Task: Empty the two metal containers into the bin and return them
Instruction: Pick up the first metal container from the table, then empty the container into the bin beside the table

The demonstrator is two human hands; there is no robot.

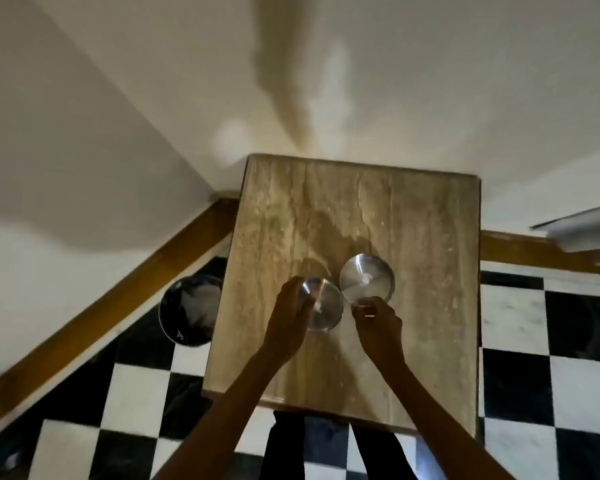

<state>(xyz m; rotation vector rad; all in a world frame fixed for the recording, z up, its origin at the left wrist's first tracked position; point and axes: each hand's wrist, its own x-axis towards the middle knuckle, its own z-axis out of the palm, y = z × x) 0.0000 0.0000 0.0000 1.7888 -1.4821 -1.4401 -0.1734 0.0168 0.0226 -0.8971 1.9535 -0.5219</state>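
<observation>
Two round metal containers stand side by side on the stone-topped table [413,306]. My left hand [288,317] wraps the left side of the nearer, left container [323,303]. The right container [366,277] sits a little farther back, and my right hand [378,320] has its fingertips at that container's near rim; whether they grip it I cannot tell. On the floor to the left of the table stands the round black bin [189,310], with something pale inside.
The table is pushed against a white wall. The floor [534,393] has black and white checker tiles, and a wooden skirting board [125,299] runs along the wall. A white edge [582,230] juts in at the right.
</observation>
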